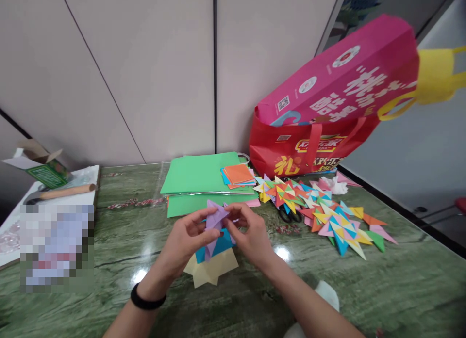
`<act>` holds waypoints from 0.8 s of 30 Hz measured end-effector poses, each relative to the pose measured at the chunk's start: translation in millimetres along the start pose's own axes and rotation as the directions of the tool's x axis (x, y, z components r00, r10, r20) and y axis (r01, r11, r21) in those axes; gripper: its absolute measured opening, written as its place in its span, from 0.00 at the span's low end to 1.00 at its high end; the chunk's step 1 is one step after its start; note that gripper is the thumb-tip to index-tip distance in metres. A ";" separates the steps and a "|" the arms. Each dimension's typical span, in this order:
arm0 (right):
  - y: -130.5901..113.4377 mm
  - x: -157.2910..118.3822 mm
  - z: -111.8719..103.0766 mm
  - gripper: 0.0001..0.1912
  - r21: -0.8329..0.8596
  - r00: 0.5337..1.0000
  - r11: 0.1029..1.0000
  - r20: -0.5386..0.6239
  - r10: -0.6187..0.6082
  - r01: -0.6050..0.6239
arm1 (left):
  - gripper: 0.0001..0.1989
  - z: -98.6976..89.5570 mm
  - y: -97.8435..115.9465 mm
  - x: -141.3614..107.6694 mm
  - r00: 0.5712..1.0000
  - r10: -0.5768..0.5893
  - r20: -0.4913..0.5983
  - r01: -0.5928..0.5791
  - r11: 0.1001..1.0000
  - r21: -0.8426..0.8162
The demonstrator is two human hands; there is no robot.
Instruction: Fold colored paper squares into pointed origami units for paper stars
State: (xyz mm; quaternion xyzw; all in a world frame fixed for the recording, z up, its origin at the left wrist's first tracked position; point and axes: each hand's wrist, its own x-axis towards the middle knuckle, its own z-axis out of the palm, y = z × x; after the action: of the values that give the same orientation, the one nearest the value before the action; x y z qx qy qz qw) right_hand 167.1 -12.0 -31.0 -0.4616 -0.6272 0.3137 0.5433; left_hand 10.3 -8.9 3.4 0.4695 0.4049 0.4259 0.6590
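Observation:
My left hand [185, 241] and my right hand [251, 233] meet over the green marble table [382, 289], both pinching a folded piece of purple paper [214, 219]. A blue folded piece [223, 246] hangs with it between my hands, and a pale yellow folded piece [211, 271] lies just beneath on the table. A black band circles my left wrist. Past my hands lie green paper sheets [198, 175] and a small stack of coloured squares topped with orange [238, 174].
A pile of several finished multicoloured paper stars [327, 217] spreads to the right, with black scissors [287, 214] beside it. A red bag [302, 153] and a pink bag [345, 81] stand at the back right. At the left are a green box [47, 172] and a wooden-handled tool [61, 192].

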 end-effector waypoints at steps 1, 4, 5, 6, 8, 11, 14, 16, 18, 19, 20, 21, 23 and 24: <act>-0.5 0.4 -0.7 0.08 0.005 1.000 1.000 0.000 0.011 -0.011 | 0.27 0.3 0.2 -0.2 1.000 0.001 0.018 -0.001 1.000 -0.009; -2.0 1.4 -2.5 0.09 0.025 1.000 1.000 0.015 0.007 -0.007 | 0.25 0.3 -0.7 0.3 1.000 -0.008 -0.001 0.008 0.999 -0.042; -2.3 1.5 -2.9 0.10 0.029 1.000 1.000 0.023 -0.005 0.005 | 0.24 -0.2 -1.4 0.7 0.999 -0.021 -0.026 0.020 0.999 -0.047; -2.6 1.6 -3.1 0.11 0.033 0.999 0.999 0.029 -0.015 0.014 | 0.22 -0.9 -2.1 1.2 0.998 -0.037 -0.052 0.034 0.998 -0.050; -2.9 1.6 -2.9 0.12 0.059 0.999 0.998 0.045 -0.014 0.012 | 0.20 -2.6 -3.5 2.0 0.995 -0.062 -0.084 0.058 0.997 -0.053; -3.2 1.9 -2.4 0.11 0.140 0.997 0.990 0.080 0.008 -0.019 | 0.19 -4.4 -4.6 2.4 0.994 -0.079 -0.073 0.076 0.996 -0.045; -3.3 2.4 -2.5 0.10 0.166 0.995 0.986 0.097 0.001 -0.017 | 0.15 -4.1 -4.2 1.8 0.996 -0.083 -0.043 0.081 0.996 -0.030; -3.1 2.6 -2.9 0.09 0.151 0.994 0.988 0.106 0.008 -0.024 | 0.11 -3.3 -3.5 1.3 0.997 -0.077 -0.028 0.077 0.997 -0.013; -3.2 2.3 -3.2 0.08 0.144 0.993 0.988 0.116 0.032 -0.049 | 0.10 -2.6 -2.5 1.1 0.997 -0.076 -0.010 0.076 0.997 0.000; -3.3 2.0 -3.2 0.08 0.147 0.992 0.987 0.119 0.044 -0.062 | 0.10 -2.5 -2.1 1.1 0.997 -0.079 -0.001 0.079 0.997 0.002; -3.6 1.6 -3.2 0.09 0.151 0.992 0.986 0.119 0.050 -0.068 | 0.10 -2.4 -1.8 1.2 0.997 -0.080 0.005 0.080 0.997 0.001; -4.0 1.1 -3.0 0.11 0.153 0.992 0.986 0.115 0.048 -0.066 | 0.11 -2.4 -1.7 1.4 0.997 -0.079 0.009 0.079 0.997 -0.001; -4.9 0.2 -2.4 0.14 0.126 0.994 0.992 0.105 0.018 -0.031 | 0.12 -2.3 -2.1 1.7 0.997 -0.073 0.010 0.073 0.997 0.007; -5.3 -0.3 -2.1 0.13 0.101 0.995 0.995 0.096 -0.010 0.001 | 0.12 -2.1 -2.7 1.7 0.998 -0.068 0.007 0.068 0.998 0.019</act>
State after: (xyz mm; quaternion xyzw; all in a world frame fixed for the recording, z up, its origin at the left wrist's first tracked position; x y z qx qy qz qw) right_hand 167.8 -14.4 -25.9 -0.4162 -0.6373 0.3653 0.5359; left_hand 9.4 -7.2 0.2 0.4635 0.4221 0.3974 0.6702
